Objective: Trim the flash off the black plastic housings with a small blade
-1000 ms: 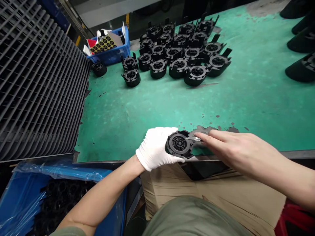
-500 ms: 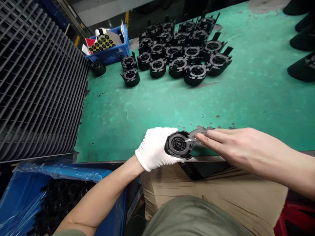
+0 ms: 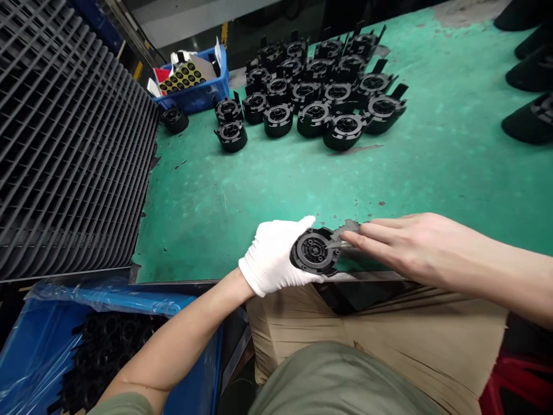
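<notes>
My left hand (image 3: pixel 273 255), in a white glove, is wrapped round a round black plastic part (image 3: pixel 314 252) at the table's front edge. The part's ringed face, with small holes at its centre, is turned up towards me. Bare and coming in from the right, my right hand (image 3: pixel 400 245) pinches a slim craft knife (image 3: pixel 335 244) with a pointed metal blade. The blade's tip lies over the right side of the part's face. Most of the knife's handle is hidden by the fingers.
Several black round housings (image 3: pixel 313 115) stand grouped on the green table (image 3: pixel 259 178). A blue bin (image 3: pixel 194 95) with sticker sheets is at the back left, beside grey racks (image 3: pixel 73 155). Dark cones (image 3: pixel 529 118) stand at right. Below left, a blue crate (image 3: pixel 185 305) holds black parts.
The left thumb has lifted off the part's upper rim and sticks out. My right hand has risen slightly, with the knife still at the part's right side.
</notes>
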### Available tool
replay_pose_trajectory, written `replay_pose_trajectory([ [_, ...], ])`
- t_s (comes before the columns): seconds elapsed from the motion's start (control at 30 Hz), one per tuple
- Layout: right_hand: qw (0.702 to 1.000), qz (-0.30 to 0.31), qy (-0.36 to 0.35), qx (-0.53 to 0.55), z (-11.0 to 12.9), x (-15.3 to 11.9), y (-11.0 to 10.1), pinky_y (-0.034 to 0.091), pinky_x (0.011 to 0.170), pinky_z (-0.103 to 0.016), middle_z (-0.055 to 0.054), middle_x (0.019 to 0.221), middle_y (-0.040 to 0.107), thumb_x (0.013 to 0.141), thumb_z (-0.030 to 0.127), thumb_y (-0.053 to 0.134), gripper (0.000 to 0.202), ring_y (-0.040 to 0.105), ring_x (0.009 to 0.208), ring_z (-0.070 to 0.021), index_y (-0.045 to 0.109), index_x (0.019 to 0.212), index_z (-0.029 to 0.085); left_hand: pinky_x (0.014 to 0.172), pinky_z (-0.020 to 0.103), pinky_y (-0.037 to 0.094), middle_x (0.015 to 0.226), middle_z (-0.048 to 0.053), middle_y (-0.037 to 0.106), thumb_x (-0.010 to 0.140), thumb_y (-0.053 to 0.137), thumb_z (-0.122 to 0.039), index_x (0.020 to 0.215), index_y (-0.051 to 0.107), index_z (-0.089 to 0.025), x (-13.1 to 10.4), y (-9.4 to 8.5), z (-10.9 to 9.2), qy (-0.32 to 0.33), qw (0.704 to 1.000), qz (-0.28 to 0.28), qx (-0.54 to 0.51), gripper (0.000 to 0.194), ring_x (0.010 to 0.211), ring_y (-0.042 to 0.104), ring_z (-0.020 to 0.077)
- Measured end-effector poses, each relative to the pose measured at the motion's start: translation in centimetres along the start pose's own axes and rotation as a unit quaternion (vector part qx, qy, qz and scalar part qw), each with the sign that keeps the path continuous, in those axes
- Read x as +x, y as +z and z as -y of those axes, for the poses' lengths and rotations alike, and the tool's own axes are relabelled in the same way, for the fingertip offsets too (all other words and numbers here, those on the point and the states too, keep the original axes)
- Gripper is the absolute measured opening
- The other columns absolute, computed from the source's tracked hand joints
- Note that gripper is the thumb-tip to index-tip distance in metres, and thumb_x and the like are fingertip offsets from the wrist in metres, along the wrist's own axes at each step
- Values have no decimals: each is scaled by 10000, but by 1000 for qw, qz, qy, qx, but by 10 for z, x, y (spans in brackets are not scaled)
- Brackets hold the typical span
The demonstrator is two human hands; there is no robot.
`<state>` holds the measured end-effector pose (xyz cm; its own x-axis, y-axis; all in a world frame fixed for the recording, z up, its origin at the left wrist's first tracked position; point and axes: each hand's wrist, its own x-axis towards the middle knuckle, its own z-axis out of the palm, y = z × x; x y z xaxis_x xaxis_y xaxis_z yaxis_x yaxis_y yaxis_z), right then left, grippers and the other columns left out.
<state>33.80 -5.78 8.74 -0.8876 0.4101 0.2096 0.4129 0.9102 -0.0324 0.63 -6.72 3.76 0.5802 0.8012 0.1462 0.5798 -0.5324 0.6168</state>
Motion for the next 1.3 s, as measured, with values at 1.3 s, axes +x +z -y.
replay_pose_trajectory([
  [1.3, 986, 20, 137, -95, 86, -4, -1, 485, 736, -393, -34, 919, 629, 1028, -48, 468, 400, 603, 793, -213, 664, 1355, 72, 1337, 674, 559, 1393, 207, 866, 822, 768, -1088, 1518, 753, -196, -11, 15, -2, 51, 999, 2, -18, 1131, 1336, 845, 443],
])
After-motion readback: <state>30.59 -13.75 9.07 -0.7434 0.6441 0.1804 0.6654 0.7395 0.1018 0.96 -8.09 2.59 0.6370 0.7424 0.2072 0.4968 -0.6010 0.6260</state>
